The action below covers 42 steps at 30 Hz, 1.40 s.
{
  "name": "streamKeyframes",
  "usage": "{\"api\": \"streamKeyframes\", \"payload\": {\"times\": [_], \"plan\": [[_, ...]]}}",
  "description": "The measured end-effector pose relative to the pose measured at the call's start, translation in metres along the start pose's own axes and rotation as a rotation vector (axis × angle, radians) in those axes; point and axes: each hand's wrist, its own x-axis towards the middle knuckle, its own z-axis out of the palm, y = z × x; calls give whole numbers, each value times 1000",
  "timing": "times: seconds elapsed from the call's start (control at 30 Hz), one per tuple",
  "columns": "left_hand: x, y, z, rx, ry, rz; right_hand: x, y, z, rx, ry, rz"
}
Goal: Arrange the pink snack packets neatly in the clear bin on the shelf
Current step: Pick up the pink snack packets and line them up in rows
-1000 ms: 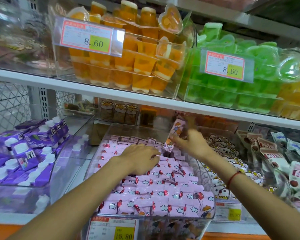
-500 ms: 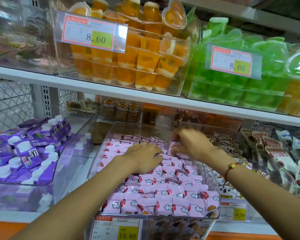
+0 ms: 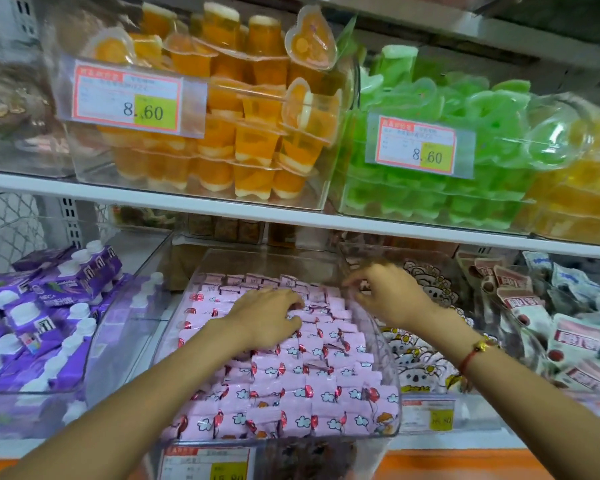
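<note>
two hands are kept busy in the clear bin [image 3: 392, 403]: left hand [image 3: 267, 320] laid spread on the pink snack packets [image 3: 291, 386], right hand [image 3: 388, 292] at 2 o'clock, fingers curled, pinch can't be confirmed. rows probably get held flat while strays are tucked gently.

Packet I had lifted in my right hand [image 3: 392, 294] a second ago is now down among the pink snack packets [image 3: 291, 382]; right hand dropped to the back right corner of the clear bin [image 3: 390, 386], fingers curled, contents blurred.
</note>
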Motion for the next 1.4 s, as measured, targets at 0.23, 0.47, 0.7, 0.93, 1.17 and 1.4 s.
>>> {"api": "streamKeyframes", "payload": {"times": [0.23, 0.47, 0.7, 0.93, 1.17, 1.4], "plan": [[10, 14, 17, 51, 3, 72, 14, -12, 13, -252, 13, -36], [7, 8, 17, -54, -22, 93, 18, -17, 21, -259, -73, -4], [6, 12, 12, 21, -73, 149, 12, -14, 29, -20, 65, 104], [12, 19, 9, 85, -132, 125, 0, -10, 29, 542, 447, 193], [-8, 20, -9, -613, 243, -83, -30, -17, 5, 866, 779, 373], [-34, 44, -22, -405, 445, 192, -48, -27, -2, 1705, 450, 718]]}}
